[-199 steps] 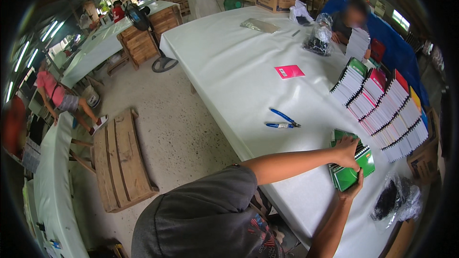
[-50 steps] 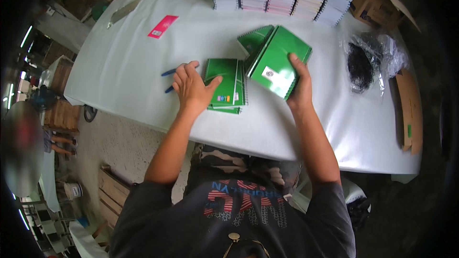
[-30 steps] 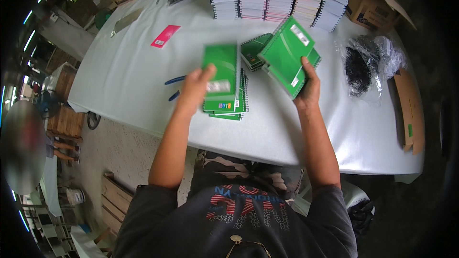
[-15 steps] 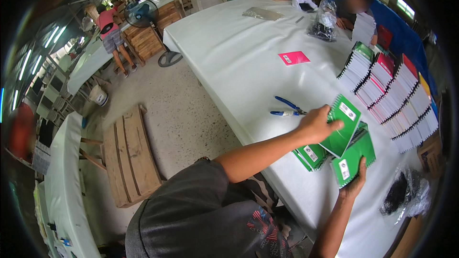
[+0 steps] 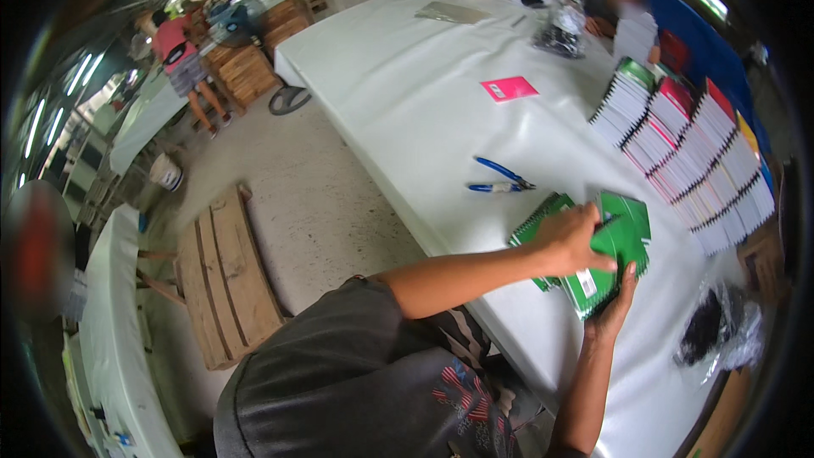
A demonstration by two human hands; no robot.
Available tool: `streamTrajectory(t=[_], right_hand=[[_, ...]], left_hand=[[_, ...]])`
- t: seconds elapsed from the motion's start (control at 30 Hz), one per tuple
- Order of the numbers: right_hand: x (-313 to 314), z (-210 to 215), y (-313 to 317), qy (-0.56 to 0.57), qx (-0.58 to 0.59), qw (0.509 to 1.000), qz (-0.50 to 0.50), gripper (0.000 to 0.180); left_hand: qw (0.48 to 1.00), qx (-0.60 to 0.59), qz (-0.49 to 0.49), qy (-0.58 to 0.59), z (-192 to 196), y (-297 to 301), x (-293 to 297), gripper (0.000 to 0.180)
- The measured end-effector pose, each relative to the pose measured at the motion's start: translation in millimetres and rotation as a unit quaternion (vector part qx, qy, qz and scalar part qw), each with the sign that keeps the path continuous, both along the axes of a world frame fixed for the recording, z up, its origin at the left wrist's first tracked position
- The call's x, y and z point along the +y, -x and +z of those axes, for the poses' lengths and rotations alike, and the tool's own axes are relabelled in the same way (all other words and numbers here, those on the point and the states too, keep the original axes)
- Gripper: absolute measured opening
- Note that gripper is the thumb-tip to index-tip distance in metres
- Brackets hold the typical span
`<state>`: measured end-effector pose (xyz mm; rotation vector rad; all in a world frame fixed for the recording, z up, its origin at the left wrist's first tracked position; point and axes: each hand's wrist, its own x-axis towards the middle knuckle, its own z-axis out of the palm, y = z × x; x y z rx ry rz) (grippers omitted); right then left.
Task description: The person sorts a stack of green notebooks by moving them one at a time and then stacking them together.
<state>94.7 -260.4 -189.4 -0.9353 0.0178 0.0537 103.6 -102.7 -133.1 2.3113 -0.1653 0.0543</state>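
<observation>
My left hand (image 5: pixel 570 239) lies over the top of some green spiral notebooks (image 5: pixel 628 242), its thumb and fingers closed on them. From the near side my right hand (image 5: pixel 612 305) grips the same notebooks by their lower edge, thumb up along the cover. A white label shows near the spiral edge. Partly under my left hand and wrist, more green spiral notebooks (image 5: pixel 532 222) rest on the white-covered table (image 5: pixel 407 119). Blue-handled pliers (image 5: pixel 500 178) lie just beyond them, touched by neither hand.
A pink notebook (image 5: pixel 510 88) lies farther off. Tall rows of spiral notebooks (image 5: pixel 691 165) stand on the right. A clear plastic bag with black contents (image 5: pixel 716 331) sits at the near right. Across the table, a co-worker (image 5: pixel 623 0) handles a paper stack. A wooden bench (image 5: pixel 227 280) stands left.
The notebook raised in my left hand has come down onto those in my right hand. They now overlap as one bunch. My view has shifted slightly.
</observation>
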Motion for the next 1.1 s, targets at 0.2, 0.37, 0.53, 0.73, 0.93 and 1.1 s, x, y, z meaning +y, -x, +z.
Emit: streamTrajectory(t=[0.2, 0.37, 0.53, 0.73, 0.93, 1.1], right_hand=[[9, 7, -13, 0.014, -0.009, 1.000, 0.009, 0.063], [-47, 12, -27, -0.068, -0.023, 0.995, -0.073, 0.047], [-41, 9, -28, -0.053, -0.031, 0.994, -0.089, 0.050], [-2, 6, -10, -0.044, 0.020, 0.998, -0.039, 0.062], [-29, 20, -15, -0.047, 0.005, 0.995, -0.083, 0.044], [-5, 15, -14, -0.048, 0.024, 0.994, -0.098, 0.044]], left_hand=[[0.973, -0.108, 0.043, 0.201, -15, -34, 48, 0.036], [0.964, 0.003, 0.095, 0.248, -5, -28, 57, 0.040], [0.919, -0.175, 0.184, -0.301, -52, -13, 46, 0.065], [0.994, 0.093, -0.035, -0.046, 11, -17, 2, 0.059], [0.996, 0.042, 0.064, 0.041, -22, -36, 56, 0.053], [0.940, -0.173, 0.168, -0.241, -46, -18, 65, 0.060]])
